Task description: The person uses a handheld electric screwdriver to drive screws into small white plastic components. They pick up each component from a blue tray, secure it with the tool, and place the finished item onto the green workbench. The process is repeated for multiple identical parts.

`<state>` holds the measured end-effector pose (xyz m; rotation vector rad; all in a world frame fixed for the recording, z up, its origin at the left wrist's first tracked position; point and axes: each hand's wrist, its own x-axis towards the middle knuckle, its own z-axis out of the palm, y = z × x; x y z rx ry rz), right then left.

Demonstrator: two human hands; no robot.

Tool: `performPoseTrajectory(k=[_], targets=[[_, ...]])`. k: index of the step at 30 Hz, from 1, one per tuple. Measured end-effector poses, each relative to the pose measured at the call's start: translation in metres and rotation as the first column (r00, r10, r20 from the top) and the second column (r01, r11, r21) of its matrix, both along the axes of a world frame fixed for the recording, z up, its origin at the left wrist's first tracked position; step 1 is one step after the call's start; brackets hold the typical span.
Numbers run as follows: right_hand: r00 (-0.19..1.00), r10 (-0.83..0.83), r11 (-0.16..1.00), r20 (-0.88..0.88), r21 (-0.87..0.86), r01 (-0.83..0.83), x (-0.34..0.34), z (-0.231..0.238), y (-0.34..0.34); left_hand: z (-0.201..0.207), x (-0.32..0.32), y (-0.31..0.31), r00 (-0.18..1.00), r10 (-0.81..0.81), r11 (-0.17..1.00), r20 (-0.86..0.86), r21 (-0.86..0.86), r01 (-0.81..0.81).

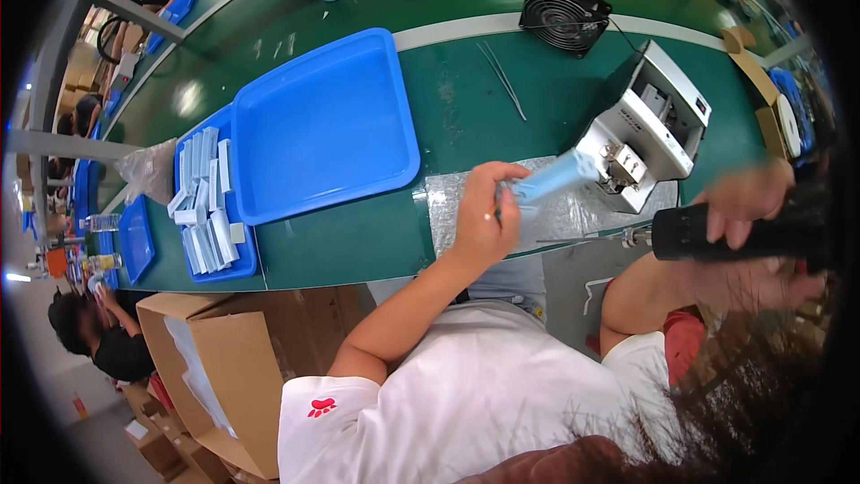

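Observation:
My left hand point(488, 215) is closed round the near end of a light blue plastic part point(551, 179), long and narrow, slightly blurred. Its far end is in front of a white-and-grey screw feeder point(658, 116) with an open front and a metal mechanism. My right hand point(748, 197), smeared by motion, grips a black electric screwdriver point(743, 235). The driver lies almost level, its thin bit point(587, 239) pointing left, below the blue part and apart from it. Beneath the left hand and the part is a silvery mat point(448, 206) at the bench edge.
A large blue tray point(327, 130) stands left of the mat. Beside it, another blue tray point(242, 264) holds several light blue parts point(208, 184). A black fan point(564, 13) and thin metal strips point(503, 81) lie farther back. An open cardboard box point(224, 376) stands below the bench.

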<state>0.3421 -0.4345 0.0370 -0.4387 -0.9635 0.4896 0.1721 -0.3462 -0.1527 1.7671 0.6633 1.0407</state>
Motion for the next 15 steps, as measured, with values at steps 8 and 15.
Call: performPoseTrajectory(k=[8, 15], targets=[[0.960, -0.277, 0.947, 0.031, -0.162, 0.278, -0.006, -0.021, 0.031, -0.007, -0.003, 0.002, 0.999, -0.034, 0.965, 0.030, 0.263, 0.025], [0.936, -0.350, 0.920, 0.040, -0.172, 0.352, -0.006, -0.031, 0.039, -0.010, -0.003, 0.004, 0.999, -0.046, 0.964, 0.013, 0.263, 0.041]])
